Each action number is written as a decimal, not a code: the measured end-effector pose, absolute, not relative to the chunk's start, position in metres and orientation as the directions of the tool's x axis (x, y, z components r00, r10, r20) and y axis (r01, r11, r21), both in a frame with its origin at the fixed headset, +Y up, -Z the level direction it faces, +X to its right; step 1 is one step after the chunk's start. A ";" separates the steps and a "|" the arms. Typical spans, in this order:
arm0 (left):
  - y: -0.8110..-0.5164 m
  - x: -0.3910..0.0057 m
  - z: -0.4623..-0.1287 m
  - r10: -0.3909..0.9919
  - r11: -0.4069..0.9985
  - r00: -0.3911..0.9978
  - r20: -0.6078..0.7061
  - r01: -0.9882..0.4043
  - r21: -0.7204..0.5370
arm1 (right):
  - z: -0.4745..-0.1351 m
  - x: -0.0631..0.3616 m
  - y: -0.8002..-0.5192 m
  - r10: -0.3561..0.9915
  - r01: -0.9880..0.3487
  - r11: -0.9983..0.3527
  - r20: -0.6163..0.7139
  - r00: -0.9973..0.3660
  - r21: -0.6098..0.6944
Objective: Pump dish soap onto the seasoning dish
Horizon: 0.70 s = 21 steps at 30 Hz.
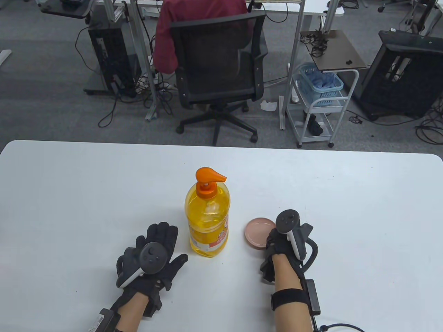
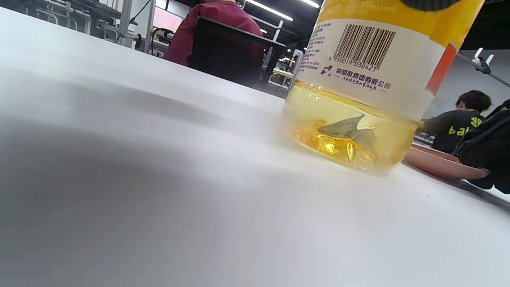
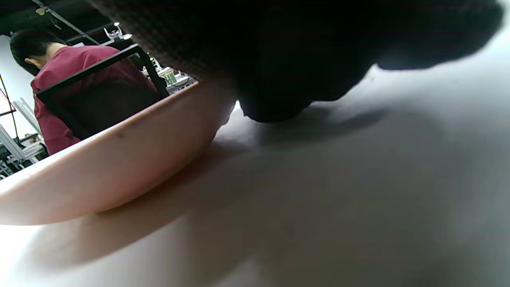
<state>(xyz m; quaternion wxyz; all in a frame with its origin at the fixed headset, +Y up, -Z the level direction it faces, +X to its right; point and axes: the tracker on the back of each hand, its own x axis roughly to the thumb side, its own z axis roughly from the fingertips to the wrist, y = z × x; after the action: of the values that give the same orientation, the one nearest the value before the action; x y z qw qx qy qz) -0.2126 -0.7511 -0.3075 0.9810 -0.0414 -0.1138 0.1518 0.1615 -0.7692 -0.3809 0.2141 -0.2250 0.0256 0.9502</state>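
Observation:
A yellow dish soap bottle (image 1: pixel 207 221) with an orange pump head (image 1: pixel 209 176) stands upright at the table's middle, spout pointing right. A small pink seasoning dish (image 1: pixel 258 231) lies on the table just right of the bottle. My left hand (image 1: pixel 166 245) rests flat on the table left of the bottle, fingers spread, not touching it. My right hand (image 1: pixel 273 242) holds the dish's near-right rim. In the right wrist view the gloved fingers (image 3: pixel 279 59) reach over the dish rim (image 3: pixel 119 167). The left wrist view shows the bottle's base (image 2: pixel 358 79) and the dish (image 2: pixel 438 165) behind it.
The white table (image 1: pixel 346 193) stretches wide around the objects. Beyond its far edge stand a black office chair (image 1: pixel 218 69) with a red jacket and a white cart (image 1: pixel 318 103) with a blue basket.

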 end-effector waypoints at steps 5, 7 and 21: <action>-0.748 -0.215 -0.306 0.294 0.955 0.935 0.195 -0.278 -0.107 | -0.376 0.162 -0.762 0.440 -0.497 -0.867 -0.412 -0.797 0.034; -0.745 -0.217 -0.304 0.293 0.955 0.936 0.194 -0.279 -0.098 | -0.371 0.164 -0.751 0.419 -0.465 -0.884 -0.363 -0.832 0.047; -0.724 -0.220 -0.287 0.237 0.971 0.958 0.164 -0.238 -0.013 | -0.282 0.137 -0.706 0.121 -0.204 -0.930 0.268 -0.956 -0.306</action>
<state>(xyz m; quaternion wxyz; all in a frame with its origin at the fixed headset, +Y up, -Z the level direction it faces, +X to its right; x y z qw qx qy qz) -0.2201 -0.7236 -0.2873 0.9893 0.0036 -0.0824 0.1202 0.1375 -0.7060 -0.2820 0.0833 0.1231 -0.1674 0.9746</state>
